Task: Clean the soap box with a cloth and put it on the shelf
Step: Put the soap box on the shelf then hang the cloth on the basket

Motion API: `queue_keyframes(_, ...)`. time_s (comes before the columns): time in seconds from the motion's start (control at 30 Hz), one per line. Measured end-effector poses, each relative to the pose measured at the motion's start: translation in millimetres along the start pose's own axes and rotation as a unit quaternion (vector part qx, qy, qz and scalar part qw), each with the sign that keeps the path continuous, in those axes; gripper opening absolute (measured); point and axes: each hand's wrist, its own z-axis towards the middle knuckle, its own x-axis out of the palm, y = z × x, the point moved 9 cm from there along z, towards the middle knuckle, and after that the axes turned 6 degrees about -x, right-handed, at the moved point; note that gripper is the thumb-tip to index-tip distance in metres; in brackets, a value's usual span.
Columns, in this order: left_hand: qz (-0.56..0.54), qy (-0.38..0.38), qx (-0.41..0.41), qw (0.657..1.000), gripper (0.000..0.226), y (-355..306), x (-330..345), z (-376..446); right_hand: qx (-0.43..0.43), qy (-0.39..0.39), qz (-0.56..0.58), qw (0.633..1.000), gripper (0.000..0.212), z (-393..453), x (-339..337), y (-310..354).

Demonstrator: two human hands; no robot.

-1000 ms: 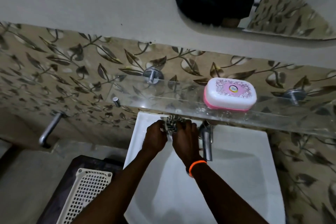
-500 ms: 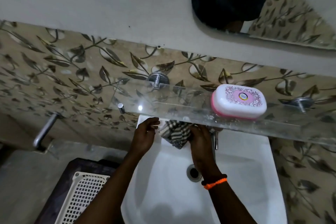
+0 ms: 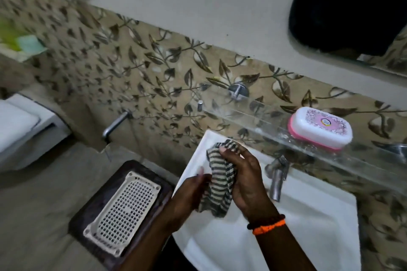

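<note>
The pink and white soap box point(image 3: 320, 131) sits closed on the clear glass shelf point(image 3: 248, 116) above the sink, at the right. A striped grey and white cloth point(image 3: 220, 179) hangs bunched over the white sink point(image 3: 308, 222). My right hand point(image 3: 246, 180) grips its upper part, thumb on top. My left hand point(image 3: 189, 193) holds its lower left edge. Both hands are below and left of the soap box, apart from it.
A metal tap point(image 3: 276, 179) stands just right of my right hand under the shelf. A white perforated basket point(image 3: 123, 213) lies on a dark stool left of the sink. A wall spout point(image 3: 114, 124) and a white toilet point(image 3: 19, 125) are at the far left. A mirror point(image 3: 352, 6) hangs above.
The hands drew the cloth back from under the shelf toward me and lifted it over the sink. The view swung left, so the soap box now sits further right.
</note>
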Motion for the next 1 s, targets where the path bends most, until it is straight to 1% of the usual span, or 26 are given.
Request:
queue_keyframes(0.03,0.058,-0.023,0.037,0.997,0.038,-3.6,-4.4,-16.6,0.001,0.01,-0.022,1.0,0.042,-0.7,4.7,-3.3)
queue_keyframes(0.07,0.097,-0.056,0.068,0.991,0.025,-6.2,-12.0,-35.1,0.008,0.015,-0.039,0.999,0.041,-2.8,9.8,-8.7)
queue_keyframes(0.1,0.107,-0.086,0.077,0.988,0.017,-3.6,-21.5,-49.8,0.015,0.014,-0.044,0.999,0.039,-3.6,13.5,-14.2)
queue_keyframes(0.13,0.101,-0.113,0.081,0.985,0.016,-1.8,-32.2,-64.5,0.022,0.017,-0.044,0.999,0.038,-3.8,18.8,-20.1)
queue_keyframes(0.2,0.081,-0.142,0.092,0.982,0.023,-1.2,-45.8,-92.5,0.036,0.028,-0.032,0.998,0.037,-3.9,32.2,-30.6)
queue_keyframes(0.27,0.093,-0.179,0.113,0.973,0.015,-5.9,-63.4,-122.7,0.07,0.059,-0.008,0.996,0.041,-6.7,55.0,-51.0)
queue_keyframes(0.3,0.107,-0.198,0.119,0.967,0.009,-7.3,-73.2,-136.1,0.095,0.08,0.003,0.992,0.037,-10.1,68.5,-63.7)
queue_keyframes(0.37,0.131,-0.23,0.13,0.955,0.006,-14.8,-90.0,-158.3,0.139,0.116,0.026,0.983,0.03,-15.5,90.8,-85.3)
queue_keyframes(0.43,0.157,-0.26,0.137,0.943,0.0,-22.4,-112.5,-180.2,0.164,0.125,0.032,0.978,0.019,-12.9,111.2,-107.0)
queue_keyframes(0.47,0.168,-0.271,0.142,0.937,0.006,-27.0,-122.8,-191.0,0.17,0.121,0.03,0.978,0.011,-9.6,120.5,-118.2)
queue_keyframes(0.5,0.178,-0.28,0.145,0.932,0.011,-30.0,-132.4,-199.4,0.168,0.12,0.025,0.978,0.01,-6.3,128.8,-128.6)
queue_keyframes(0.57,0.198,-0.301,0.135,0.923,0.017,-32.8,-152.3,-211.8,0.162,0.134,-0.003,0.978,0.015,0.4,148.5,-150.7)
queue_keyframes(0.63,0.201,-0.306,0.125,0.922,0.02,-29.5,-175.2,-219.8,0.171,0.163,-0.021,0.972,0.008,1.7,172.2,-175.8)
queue_keyframes(0.67,0.205,-0.309,0.12,0.921,0.022,-26.4,-187.7,-223.6,0.181,0.171,-0.017,0.968,0.009,3.7,181.5,-188.4)
queue_keyframes(0.77,0.21,-0.327,0.087,0.917,0.036,-12.1,-233.5,-235.7,0.201,0.176,0.017,0.964,0.027,25.4,199.7,-213.1)
queue_keyframes(0.83,0.2,-0.322,0.077,0.922,0.041,1.6,-266.8,-239.7,0.212,0.203,0.006,0.956,0.029,45.9,206.5,-225.9)
queue_keyframes(0.87,0.192,-0.317,0.073,0.926,0.042,9.4,-280.8,-238.6,0.224,0.218,-0.023,0.949,0.029,54.2,206.7,-234.1)
queue_keyframes(0.9,0.18,-0.315,0.065,0.929,0.05,19.0,-296.2,-234.4,0.246,0.234,-0.065,0.938,0.031,60.7,204.6,-248.6)
queue_keyframes(0.93,0.168,-0.316,0.057,0.932,0.06,28.2,-311.0,-229.2,0.272,0.243,-0.116,0.924,0.032,65.8,199.1,-266.5)
queue_keyframes(0.97,0.159,-0.316,0.047,0.934,0.065,37.6,-324.8,-221.7,0.301,0.243,-0.165,0.907,0.032,72.1,189.6,-288.4)
queue_keyframes(1.0,0.154,-0.313,0.037,0.936,0.063,50.6,-339.5,-210.4,0.324,0.249,-0.223,0.885,0.029,78.9,177.7,-313.1)
